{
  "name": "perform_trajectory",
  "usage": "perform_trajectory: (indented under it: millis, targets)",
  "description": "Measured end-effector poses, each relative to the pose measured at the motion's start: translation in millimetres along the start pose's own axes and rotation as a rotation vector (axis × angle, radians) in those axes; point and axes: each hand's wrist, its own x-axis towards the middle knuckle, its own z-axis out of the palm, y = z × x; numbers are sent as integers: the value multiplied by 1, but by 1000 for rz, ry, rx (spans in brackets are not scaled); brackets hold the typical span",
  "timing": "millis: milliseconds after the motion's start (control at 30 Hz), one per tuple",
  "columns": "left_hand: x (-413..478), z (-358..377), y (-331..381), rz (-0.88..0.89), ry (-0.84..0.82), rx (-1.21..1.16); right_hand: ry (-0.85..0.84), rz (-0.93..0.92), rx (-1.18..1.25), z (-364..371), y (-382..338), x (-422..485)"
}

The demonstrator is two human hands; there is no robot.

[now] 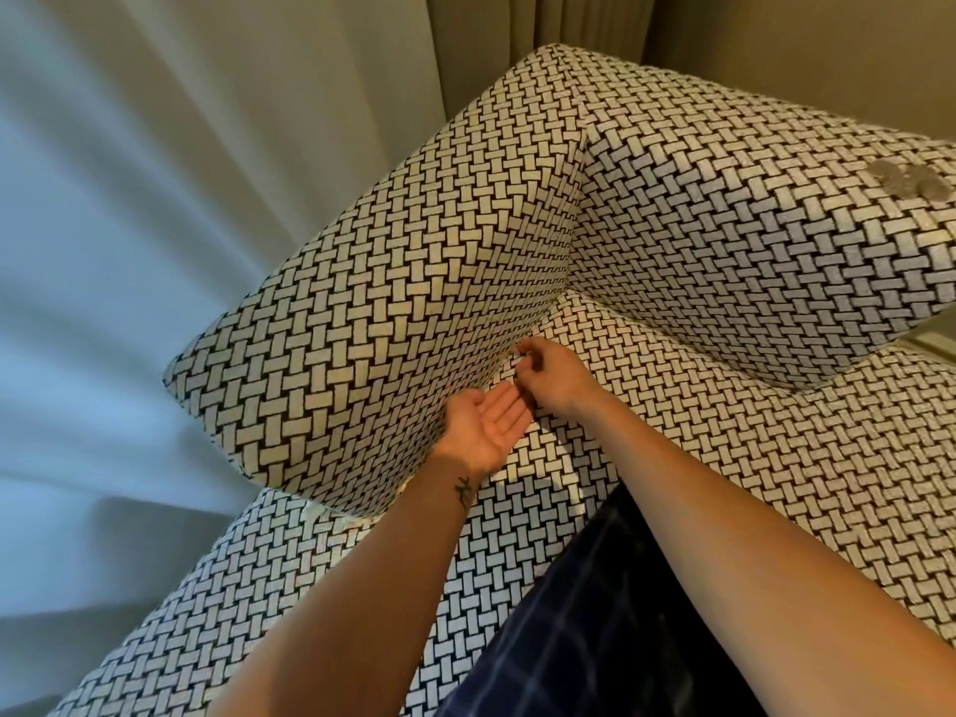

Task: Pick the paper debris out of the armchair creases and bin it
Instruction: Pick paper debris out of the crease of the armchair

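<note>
The armchair fills most of the view, covered in a black-and-white woven pattern. Its armrest rises on the left, the backrest on the right, and the seat lies between them. The 2 hands meet close together low on the armrest's inner face, where the crease runs between armrest and seat.

The left hand lies palm up, fingers straight and relaxed, just beside the armrest fabric and below the other hand. A small dark tattoo marks its wrist.

The right hand sits at the near end of the crease, knuckles up, fingers curled and the tips bunched together against the fabric. Whether they are clamped on paper I cannot tell: any scrap there is too small to make out, and the tips hide that spot.

A pale curtain hangs behind the armrest. A grey patch shows on the backrest. Dark blue checked cloth lies between the forearms at the bottom.
</note>
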Motion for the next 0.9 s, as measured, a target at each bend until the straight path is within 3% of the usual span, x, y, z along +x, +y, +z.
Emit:
perform_trajectory:
  millis: [267,500,900]
  targets:
    - [12,6,3,-29,19,-16,76,-192,-382,7,3,24]
    - [13,10,5,-47,31,-32,18,-406,-742,-6,-3,27]
    - [4,7,5,-37,-2,24,89,-646,-699,-19,2,-11]
